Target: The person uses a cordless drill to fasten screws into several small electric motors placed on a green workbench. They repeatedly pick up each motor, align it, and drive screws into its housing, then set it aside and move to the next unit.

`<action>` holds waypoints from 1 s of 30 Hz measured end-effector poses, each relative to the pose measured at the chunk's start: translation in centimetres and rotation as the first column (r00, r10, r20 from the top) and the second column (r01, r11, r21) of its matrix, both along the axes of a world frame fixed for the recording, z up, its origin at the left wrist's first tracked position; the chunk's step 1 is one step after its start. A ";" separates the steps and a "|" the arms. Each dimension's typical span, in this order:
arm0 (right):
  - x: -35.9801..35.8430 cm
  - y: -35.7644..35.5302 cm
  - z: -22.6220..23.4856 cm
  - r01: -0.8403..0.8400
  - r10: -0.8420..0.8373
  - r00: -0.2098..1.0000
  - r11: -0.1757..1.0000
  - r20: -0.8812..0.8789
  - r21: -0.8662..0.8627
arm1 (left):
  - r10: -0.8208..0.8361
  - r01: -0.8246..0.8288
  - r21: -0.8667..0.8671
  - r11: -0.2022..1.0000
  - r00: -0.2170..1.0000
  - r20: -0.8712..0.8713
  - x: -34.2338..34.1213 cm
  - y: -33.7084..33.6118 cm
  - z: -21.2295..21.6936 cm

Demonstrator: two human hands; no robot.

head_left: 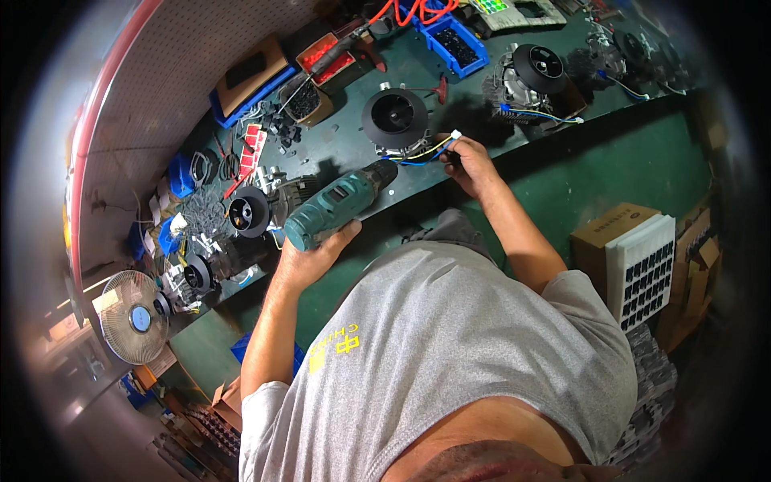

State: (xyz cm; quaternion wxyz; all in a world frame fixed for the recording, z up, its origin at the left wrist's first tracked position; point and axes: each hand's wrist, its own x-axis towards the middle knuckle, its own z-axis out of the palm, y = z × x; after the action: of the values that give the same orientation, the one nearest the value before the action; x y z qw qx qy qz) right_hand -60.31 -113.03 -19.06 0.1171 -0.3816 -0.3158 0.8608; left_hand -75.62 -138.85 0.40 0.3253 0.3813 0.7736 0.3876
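While the drill (337, 205) is gripped at its rear by the closed left hand (309, 255) above the worktop (514, 153) edge, the wires (426, 150) of the motor (395, 120) are pinched in the right hand's (467, 163) fingers.

On the bench (562, 173) we see a blue bin (454, 40) of small dark parts at the far edge, beside a red tray (328, 55). We find another motor (534, 80) with blue wires toward the far right corner. Near the left end we spot a black-capped motor (250, 213) among loose parts. Off the left end stands a fan (132, 316), and below the right front edge sits a cardboard box (614, 229).
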 end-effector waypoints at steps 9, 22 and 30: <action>-0.7 -0.1 -1.8 0.139 -0.139 0.990 0.973 0.012 -0.186 | 0.066 -0.065 -0.068 0.996 0.998 0.019 0.3 -1.2 -1.4; -0.7 -0.2 -0.8 0.023 -0.022 1.000 0.998 0.013 -0.064 | 0.048 -0.043 -0.105 0.994 0.998 0.041 -0.5 -1.5 -1.3; -1.4 -0.7 0.0 -0.083 0.081 0.997 0.967 0.021 0.239 | -0.304 0.287 -0.101 0.953 0.920 -0.246 -3.8 3.3 4.9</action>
State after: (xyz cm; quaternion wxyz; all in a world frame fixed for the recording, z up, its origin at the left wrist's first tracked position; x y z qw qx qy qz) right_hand -61.70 -113.74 -19.06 0.1249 -0.3559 -0.4335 0.8184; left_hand -79.46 -135.57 5.28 0.2880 0.5306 0.7548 0.2566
